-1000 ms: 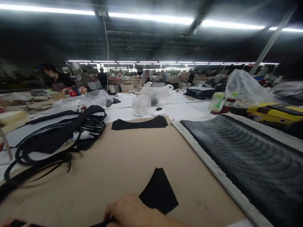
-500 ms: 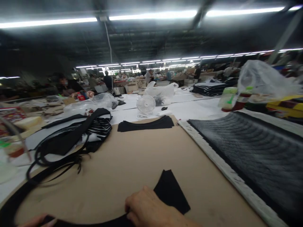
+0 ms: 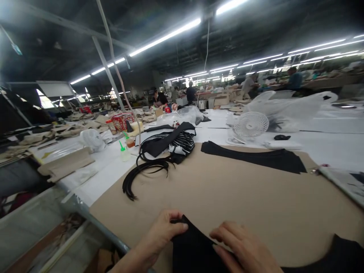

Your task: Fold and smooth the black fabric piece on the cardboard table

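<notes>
A black fabric piece [image 3: 193, 246] lies near the table's front edge, partly cut off by the bottom of the view. My left hand [image 3: 160, 237] pinches its upper left corner between thumb and fingers. Farther along the same edge, the thumb and bent fingers of my right hand [image 3: 244, 246] close on the black material. Another curved black piece [image 3: 338, 250] shows at the lower right, beyond my right hand. Brown board [image 3: 222, 193] lies under the work. At its far side rests a stack of curved black pieces [image 3: 253, 157].
Black strips [image 3: 133, 178] and a pile of black-and-white pieces [image 3: 182, 142] sit at the board's left. Behind stand a white fan [image 3: 251, 125] and a clear plastic bag [image 3: 295, 108]. Green-tipped bottles [image 3: 124, 153] and a second fan [image 3: 91, 139] are leftward. A bin [image 3: 51, 231] stands below the table edge.
The view has swung left, bringing the bin and second fan into sight. My left hand has come up into view and grips the black piece's corner. My right hand has turned along its edge.
</notes>
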Demonstrator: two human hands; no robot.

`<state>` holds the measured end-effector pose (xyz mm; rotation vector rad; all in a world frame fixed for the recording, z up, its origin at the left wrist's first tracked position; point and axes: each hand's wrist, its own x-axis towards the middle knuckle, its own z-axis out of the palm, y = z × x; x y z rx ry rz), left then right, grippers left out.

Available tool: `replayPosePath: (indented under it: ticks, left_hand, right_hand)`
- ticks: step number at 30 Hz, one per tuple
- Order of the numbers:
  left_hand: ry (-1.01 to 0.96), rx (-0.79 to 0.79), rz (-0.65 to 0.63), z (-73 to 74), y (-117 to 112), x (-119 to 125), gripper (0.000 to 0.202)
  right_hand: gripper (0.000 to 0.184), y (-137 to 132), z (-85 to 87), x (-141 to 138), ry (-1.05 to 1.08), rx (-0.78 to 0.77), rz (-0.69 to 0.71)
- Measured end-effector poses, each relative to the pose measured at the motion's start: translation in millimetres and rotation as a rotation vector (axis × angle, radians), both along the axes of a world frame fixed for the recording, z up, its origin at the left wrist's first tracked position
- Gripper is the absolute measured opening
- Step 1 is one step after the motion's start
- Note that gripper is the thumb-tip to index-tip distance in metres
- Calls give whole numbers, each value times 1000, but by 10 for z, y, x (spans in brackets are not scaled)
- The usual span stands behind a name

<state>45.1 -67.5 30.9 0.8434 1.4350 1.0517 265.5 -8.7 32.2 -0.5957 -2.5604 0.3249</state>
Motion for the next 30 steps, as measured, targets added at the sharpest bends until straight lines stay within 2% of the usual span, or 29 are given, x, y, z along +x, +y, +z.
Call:
replayPosePath:
  ticks: [3, 7, 14, 19, 23, 30]
  left_hand:
    - [49, -10, -14, 50, -56, -27, 30]
    - [89, -7, -19, 74, -102, -49, 28]
    - [180, -13, -48, 42, -85, -60, 22]
    - [298, 63, -92, 88, -108, -32, 19]
    - [372, 139, -122, 136, -149, -2, 17]
    - [449, 122, -144, 149, -168, 6, 20]
  right_hand:
    - [25, -49, 18, -318, 40, -81, 8]
    - [21, -22, -25, -494, 46, -108, 21]
    - [18, -61, -96, -601, 58, 110, 22]
    - [19, -81, -136, -623, 79, 206, 10]
    - [24, -103, -149, -676, 174, 293, -5]
    - [26, -177, -230, -762, 217, 439, -133]
